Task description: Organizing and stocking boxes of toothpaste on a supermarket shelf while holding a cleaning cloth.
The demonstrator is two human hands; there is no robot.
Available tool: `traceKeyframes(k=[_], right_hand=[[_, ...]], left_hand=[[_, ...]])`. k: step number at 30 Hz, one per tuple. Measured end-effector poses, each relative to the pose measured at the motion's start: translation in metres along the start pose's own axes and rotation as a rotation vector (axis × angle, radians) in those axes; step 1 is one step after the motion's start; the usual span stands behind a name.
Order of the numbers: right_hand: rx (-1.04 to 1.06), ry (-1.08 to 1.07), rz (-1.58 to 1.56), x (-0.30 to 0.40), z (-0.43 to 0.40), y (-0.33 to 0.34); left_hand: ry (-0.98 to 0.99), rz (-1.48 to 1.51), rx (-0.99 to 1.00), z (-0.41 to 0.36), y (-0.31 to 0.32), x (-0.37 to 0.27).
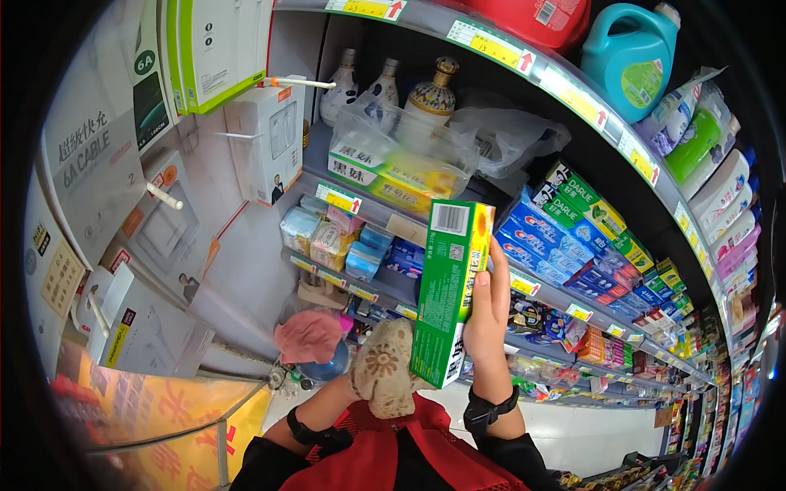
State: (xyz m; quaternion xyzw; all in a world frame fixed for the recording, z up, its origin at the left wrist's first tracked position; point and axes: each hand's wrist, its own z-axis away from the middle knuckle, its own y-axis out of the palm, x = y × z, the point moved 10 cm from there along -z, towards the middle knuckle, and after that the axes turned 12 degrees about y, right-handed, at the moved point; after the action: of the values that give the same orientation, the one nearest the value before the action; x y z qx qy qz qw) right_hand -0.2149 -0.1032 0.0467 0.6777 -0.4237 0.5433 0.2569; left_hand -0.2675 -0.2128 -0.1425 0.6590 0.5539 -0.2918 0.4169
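Observation:
My right hand (488, 307) grips a green and yellow toothpaste box (442, 288) by its right side, holding it up lengthwise with a barcode at its top end. My left hand (368, 377) is near the lower left of the box, mostly covered by a beige patterned cloth (384, 362); its fingers are hidden. Beyond the box, similar green and yellow boxes (381, 175) lie stacked in torn clear plastic wrap on the shelf. Blue toothpaste boxes (540, 242) and green ones (589, 208) lie stacked to the right.
Decorated bottles (433, 92) stand behind the wrapped boxes. A shelf edge with price tags (491, 49) curves overhead, carrying a teal detergent jug (629, 61). Hooks (164, 195) with boxed cables and chargers jut out at left. Small tissue packs (334, 242) fill a lower shelf. A pink cloth (308, 336) lies below.

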Motion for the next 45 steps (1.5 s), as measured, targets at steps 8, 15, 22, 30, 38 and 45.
traceKeyframes(k=[8,15,22,30,38,45], right_hand=[[0.077,-0.215,0.398,0.0,0.027,0.019],[0.152,-0.402,0.558,-0.016,0.074,0.027],[0.048,-0.313,0.461,-0.018,0.064,0.013],[0.1,-0.096,-0.18,0.003,0.01,-0.016],[0.126,-0.177,0.66,-0.001,0.035,0.02],[0.285,-0.223,0.663,-0.026,0.069,0.038]], left_hand=[[-0.046,1.3,-0.179,0.004,-0.005,0.022],[0.102,1.077,-0.24,-0.018,-0.059,-0.006],[0.102,0.575,-0.15,-0.031,-0.029,-0.023],[-0.271,0.792,-0.102,-0.009,0.023,0.041],[-0.293,0.823,-0.38,-0.001,0.008,0.04],[0.145,0.95,-0.351,-0.02,-0.037,-0.02]])
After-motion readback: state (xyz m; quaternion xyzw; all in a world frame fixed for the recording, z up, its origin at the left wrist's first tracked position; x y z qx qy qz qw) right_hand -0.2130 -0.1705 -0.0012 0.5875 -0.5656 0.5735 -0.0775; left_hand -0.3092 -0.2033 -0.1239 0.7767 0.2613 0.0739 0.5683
